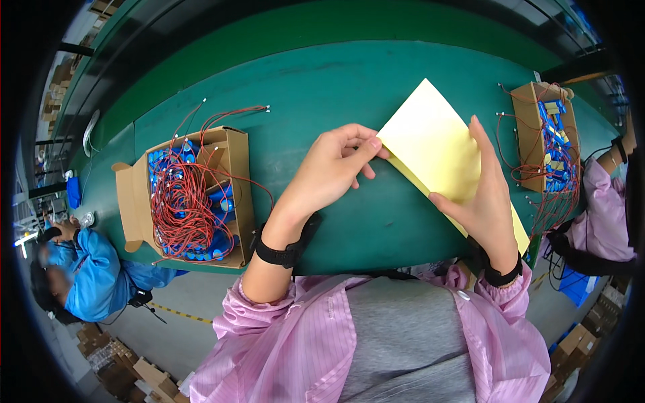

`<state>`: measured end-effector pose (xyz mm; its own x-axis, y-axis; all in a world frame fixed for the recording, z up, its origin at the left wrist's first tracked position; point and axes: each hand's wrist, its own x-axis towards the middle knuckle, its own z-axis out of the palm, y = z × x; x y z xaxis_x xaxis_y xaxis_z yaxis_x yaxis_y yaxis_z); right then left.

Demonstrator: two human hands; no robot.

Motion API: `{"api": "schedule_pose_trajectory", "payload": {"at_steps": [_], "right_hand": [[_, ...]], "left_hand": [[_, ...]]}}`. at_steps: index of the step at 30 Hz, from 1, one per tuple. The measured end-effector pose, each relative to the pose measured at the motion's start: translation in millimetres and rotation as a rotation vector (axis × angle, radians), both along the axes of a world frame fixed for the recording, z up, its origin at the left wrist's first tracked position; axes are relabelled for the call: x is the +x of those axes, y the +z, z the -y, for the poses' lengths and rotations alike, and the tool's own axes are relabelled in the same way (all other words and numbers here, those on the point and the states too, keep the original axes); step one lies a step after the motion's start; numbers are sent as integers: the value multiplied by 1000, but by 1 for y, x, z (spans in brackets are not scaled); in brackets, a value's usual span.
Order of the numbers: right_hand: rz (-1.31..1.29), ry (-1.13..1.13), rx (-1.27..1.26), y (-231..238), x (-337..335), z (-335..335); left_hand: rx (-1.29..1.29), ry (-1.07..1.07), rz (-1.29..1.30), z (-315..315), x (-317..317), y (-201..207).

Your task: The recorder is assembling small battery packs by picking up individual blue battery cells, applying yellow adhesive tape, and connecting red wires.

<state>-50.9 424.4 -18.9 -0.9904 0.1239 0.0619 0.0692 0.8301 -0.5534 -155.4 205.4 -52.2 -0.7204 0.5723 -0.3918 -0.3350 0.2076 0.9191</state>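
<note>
My left hand (339, 161) is closed, with thumb and fingers pinching the left corner of a stack of pale yellow paper sheets (428, 131). The stack lies slanted in front of me, one corner pointing away, and its layered lower-left edge shows. Over the near right part of the stack rests my right hand (482, 201). Its thumb is spread toward the lower-left edge and its fingers stretch along the right side; the fingers are partly hidden behind one another. A black band circles each wrist.
At left on the green table (302, 87) stands an open cardboard box (238, 161) of blue cylindrical batteries with tangled red wires (181, 201). A similar box (531, 138) stands at right, wires trailing out. People in blue (101, 275) and pink (598, 208) sit at either side.
</note>
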Motion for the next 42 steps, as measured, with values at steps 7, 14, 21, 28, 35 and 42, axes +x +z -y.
{"api": "schedule_pose_trajectory", "payload": {"at_steps": [7, 14, 21, 28, 35, 42], "right_hand": [[-24, 79, 149, 19, 3, -3], [-204, 243, -112, 55, -12, 4], [-199, 270, -207, 43, -19, 10], [-247, 156, -238, 37, -23, 19], [-125, 37, -598, 37, -24, 13], [-23, -157, -746, 34, -14, -11]], "left_hand": [[40, 22, -178, -7, 3, 17], [73, 30, -330, -11, 12, 38], [104, 54, -505, -13, 18, 34], [101, -18, -593, -15, 20, 34], [62, 78, -375, -11, 21, 30], [-90, 66, -242, -7, 17, 25]]}}
